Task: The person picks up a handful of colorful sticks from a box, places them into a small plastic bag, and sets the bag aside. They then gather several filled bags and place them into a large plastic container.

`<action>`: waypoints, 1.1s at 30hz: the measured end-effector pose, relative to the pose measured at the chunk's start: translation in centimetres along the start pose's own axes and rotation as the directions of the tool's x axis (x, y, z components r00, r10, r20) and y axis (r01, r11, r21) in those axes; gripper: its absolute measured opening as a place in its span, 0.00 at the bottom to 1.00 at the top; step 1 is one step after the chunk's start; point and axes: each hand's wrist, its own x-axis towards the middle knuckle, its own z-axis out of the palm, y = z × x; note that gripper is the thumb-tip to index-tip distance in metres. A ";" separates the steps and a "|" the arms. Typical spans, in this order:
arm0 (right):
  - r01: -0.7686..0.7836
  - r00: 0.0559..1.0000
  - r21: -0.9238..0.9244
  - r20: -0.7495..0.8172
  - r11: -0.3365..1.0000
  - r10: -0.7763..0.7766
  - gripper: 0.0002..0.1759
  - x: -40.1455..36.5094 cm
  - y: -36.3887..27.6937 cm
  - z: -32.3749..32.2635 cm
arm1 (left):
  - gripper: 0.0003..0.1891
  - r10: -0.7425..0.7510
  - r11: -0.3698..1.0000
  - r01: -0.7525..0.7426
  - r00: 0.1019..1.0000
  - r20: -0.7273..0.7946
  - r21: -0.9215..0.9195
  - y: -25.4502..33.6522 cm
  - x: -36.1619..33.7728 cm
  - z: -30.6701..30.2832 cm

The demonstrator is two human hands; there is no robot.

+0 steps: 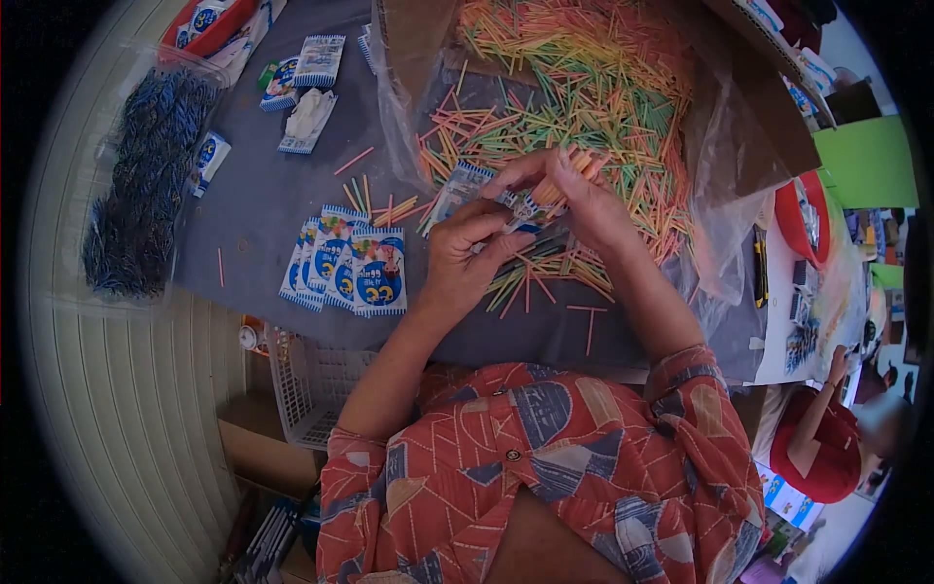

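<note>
My left hand (467, 248) pinches the lower end of a small printed packet (523, 212) in front of my chest. In my right hand (592, 200) is a bundle of pastel sticks (572, 177), its fingers closed round them at the packet's upper end. How far the sticks sit inside the packet is hidden by the fingers. Behind both hands lies a large heap of loose coloured sticks (584, 97). Another packet (457, 190) lies just beyond my left hand. Several blue and white packets (341, 263) overlap on the grey cloth to the left.
A clear tub (146, 185) of dark twist ties stands at far left. More packets (319, 60) lie at the back left. A cardboard box flap (759, 97) rises at right, near a red basket (815, 219) and a yellow cutter (760, 268). Another person (812, 438) sits far right.
</note>
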 end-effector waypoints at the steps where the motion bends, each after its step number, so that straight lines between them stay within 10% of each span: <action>1: 0.000 1.000 0.001 0.003 1.000 0.000 0.40 0.1 0.2 0.0 | 0.10 0.000 1.000 0.000 1.000 -0.002 0.002 0.1 0.1 0.1; 13: -0.066 0.956 0.106 0.291 0.992 0.032 0.37 1.6 -0.9 -2.7 | 0.10 0.096 0.972 -0.112 0.992 0.088 0.205 0.5 0.8 -0.6; 27: 0.136 0.978 0.065 0.150 0.989 -0.145 0.36 0.2 -2.8 0.0 | 0.13 -0.292 0.835 0.308 0.950 0.109 -0.455 1.3 0.0 0.5; 33: 0.190 0.972 -0.122 0.166 0.974 -0.168 0.30 0.0 -2.9 1.7 | 0.13 -0.243 0.796 0.261 0.964 0.107 -0.545 2.2 -0.6 1.9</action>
